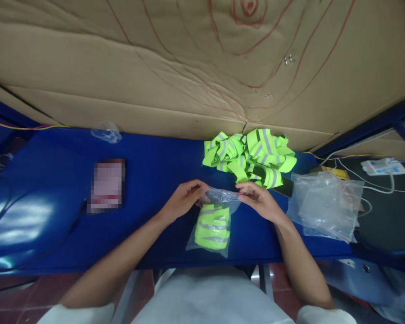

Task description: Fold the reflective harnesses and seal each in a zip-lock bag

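Clear plastic bag (pixel 222 195) of neon yellow-green strips (pixel 212 230), pinched at its top edge

Fingers of the left hand (pixel 191 198) grip one end of the bag's mouth; those of the right hand (pixel 259 200) grip the other. The packed bag is front and centre at a blue table (pixel 158 168) — the loose strip pile (pixel 266 150) lies just beyond, and flat clear bags (pixel 327 209) lie rightward. The step appears to be closing the mouth — the next move calls for keeping that edge straight and pressing evenly along it.
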Tool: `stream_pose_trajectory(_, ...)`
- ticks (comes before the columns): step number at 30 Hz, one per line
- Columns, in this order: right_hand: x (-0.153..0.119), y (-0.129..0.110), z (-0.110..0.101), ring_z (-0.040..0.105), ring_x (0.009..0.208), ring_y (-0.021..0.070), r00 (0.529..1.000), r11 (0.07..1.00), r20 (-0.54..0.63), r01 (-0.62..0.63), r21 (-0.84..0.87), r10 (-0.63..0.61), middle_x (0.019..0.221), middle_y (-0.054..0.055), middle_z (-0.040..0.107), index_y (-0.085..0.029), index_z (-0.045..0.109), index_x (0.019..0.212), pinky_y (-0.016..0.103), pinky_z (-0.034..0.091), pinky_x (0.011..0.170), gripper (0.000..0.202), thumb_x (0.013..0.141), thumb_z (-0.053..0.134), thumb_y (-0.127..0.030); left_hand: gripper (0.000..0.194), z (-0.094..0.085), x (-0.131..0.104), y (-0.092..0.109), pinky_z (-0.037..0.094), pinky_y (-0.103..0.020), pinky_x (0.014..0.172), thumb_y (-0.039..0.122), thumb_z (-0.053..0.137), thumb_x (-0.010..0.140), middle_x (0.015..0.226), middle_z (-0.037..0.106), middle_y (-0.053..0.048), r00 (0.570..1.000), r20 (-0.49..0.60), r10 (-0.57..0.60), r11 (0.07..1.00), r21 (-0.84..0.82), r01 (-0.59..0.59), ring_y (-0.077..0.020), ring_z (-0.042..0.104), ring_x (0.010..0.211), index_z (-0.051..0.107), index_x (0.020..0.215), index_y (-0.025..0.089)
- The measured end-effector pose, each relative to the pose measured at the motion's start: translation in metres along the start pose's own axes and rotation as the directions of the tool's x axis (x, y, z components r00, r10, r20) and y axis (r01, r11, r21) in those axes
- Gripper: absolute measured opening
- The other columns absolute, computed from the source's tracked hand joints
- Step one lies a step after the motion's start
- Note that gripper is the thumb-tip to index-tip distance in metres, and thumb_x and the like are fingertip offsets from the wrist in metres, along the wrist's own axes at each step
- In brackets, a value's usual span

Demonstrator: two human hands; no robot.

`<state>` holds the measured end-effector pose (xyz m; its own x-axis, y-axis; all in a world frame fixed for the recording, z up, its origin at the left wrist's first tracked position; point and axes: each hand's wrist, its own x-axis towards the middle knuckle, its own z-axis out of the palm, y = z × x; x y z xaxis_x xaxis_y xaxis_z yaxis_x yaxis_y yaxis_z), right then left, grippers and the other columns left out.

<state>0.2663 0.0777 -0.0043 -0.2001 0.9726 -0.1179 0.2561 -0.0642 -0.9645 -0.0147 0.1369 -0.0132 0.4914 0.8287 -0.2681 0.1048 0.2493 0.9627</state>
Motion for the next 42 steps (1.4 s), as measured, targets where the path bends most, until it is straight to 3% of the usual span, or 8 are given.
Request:
stream_pose_trajectory(5,-0.001,-0.002,-0.002,0.061,0.069,0.0137,0.994,0.995,0.05,-0.101,-0.015,0.101,0.078,0.001,0.066,-0.019,0.071,0.092,0.026,0.047,0.065,0.034,0.092,0.069,-0.053,0.04,0.0,-0.003,0.003,0.052,-0.025,0.063,0.055,0.069,0.09,0.08,0.079,-0.008,0.998,-0.021,0.051,0.999,-0.004,-0.052,-0.0193,0.074,0.072,0.066,0.093,0.016)
stream_pose_trajectory(9,0.0,0.0,0.0,0.057,0.066,0.0128,0.998,0.994,0.012,-0.068,-0.082,0.069,0.075,0.001,0.063,-0.018,0.068,0.085,0.026,0.044,0.062,0.039,0.092,0.066,-0.056,0.041,-0.007,0.005,-0.003,0.048,-0.023,0.053,0.056,0.067,0.09,0.082,0.079,-0.009,0.999,-0.029,0.03,0.997,0.074,-0.028,-0.018,0.072,0.068,0.064,0.088,0.016)
stream_pose_trajectory(12,0.0,0.0,0.004,0.055,0.066,0.013,0.999,0.992,-0.05,-0.022,-0.124,0.016,0.074,0.001,0.063,-0.018,0.067,0.084,0.026,0.042,0.062,0.039,0.093,0.065,-0.056,0.042,-0.011,0.009,-0.005,0.046,-0.023,0.047,0.058,0.066,0.09,0.081,0.078,-0.008,1.0,-0.022,0.022,0.996,0.089,-0.02,-0.016,0.068,0.06,0.061,0.085,0.017)
stream_pose_trajectory(16,0.0,-0.004,0.007,0.052,0.061,0.0114,0.997,0.999,-0.075,-0.011,-0.049,0.007,0.071,-0.001,0.061,-0.019,0.067,0.086,0.025,0.041,0.057,0.035,0.094,0.067,-0.053,0.039,-0.009,0.006,0.003,0.054,-0.026,0.069,0.055,0.068,0.09,0.086,0.078,-0.007,0.998,-0.008,0.063,0.998,-0.01,-0.063,-0.0172,0.071,0.077,0.065,0.087,0.016)
stream_pose_trajectory(23,0.002,-0.001,0.017,0.056,0.064,0.0115,0.997,0.995,-0.074,-0.024,0.097,0.031,0.076,0.0,0.063,-0.02,0.068,0.094,0.024,0.044,0.056,0.031,0.09,0.072,-0.051,0.045,-0.004,0.002,0.006,0.052,-0.031,0.078,0.053,0.08,0.08,0.101,0.079,-0.012,0.995,0.027,-0.101,0.994,-0.046,0.102,-0.023,0.07,0.088,0.076,0.102,0.014)
stream_pose_trajectory(27,0.003,0.0,0.024,0.055,0.06,0.0112,0.997,0.985,-0.057,-0.045,0.165,0.055,0.075,-0.001,0.063,-0.022,0.069,0.098,0.025,0.043,0.054,0.031,0.088,0.074,-0.051,0.04,-0.002,0.0,0.003,0.05,-0.028,0.077,0.05,0.082,0.078,0.095,0.079,-0.009,0.997,0.005,-0.083,0.996,-0.037,0.083,-0.0191,0.067,0.08,0.078,0.099,0.017)
stream_pose_trajectory(33,0.003,0.0,0.034,0.044,0.059,0.0109,0.96,0.998,-0.28,0.038,0.049,-0.022,0.066,-0.002,0.053,-0.02,0.064,0.077,0.026,0.037,0.056,0.035,0.09,0.072,-0.052,0.035,0.004,-0.004,0.001,0.048,-0.026,0.074,0.049,0.08,0.082,0.092,0.079,-0.007,0.999,-0.043,-0.021,0.999,-0.024,0.02,-0.0169,0.066,0.077,0.078,0.093,0.016)
stream_pose_trajectory(42,0.001,0.0,0.04,0.049,0.064,0.0131,0.969,0.997,-0.242,0.056,0.047,-0.043,0.072,-0.001,0.057,-0.022,0.064,0.083,0.028,0.04,0.059,0.033,0.091,0.07,-0.053,0.034,0.009,-0.006,0.005,0.049,-0.026,0.071,0.049,0.081,0.08,0.088,0.079,-0.006,0.998,-0.01,-0.058,0.995,-0.081,0.057,-0.0167,0.064,0.073,0.079,0.092,0.017)
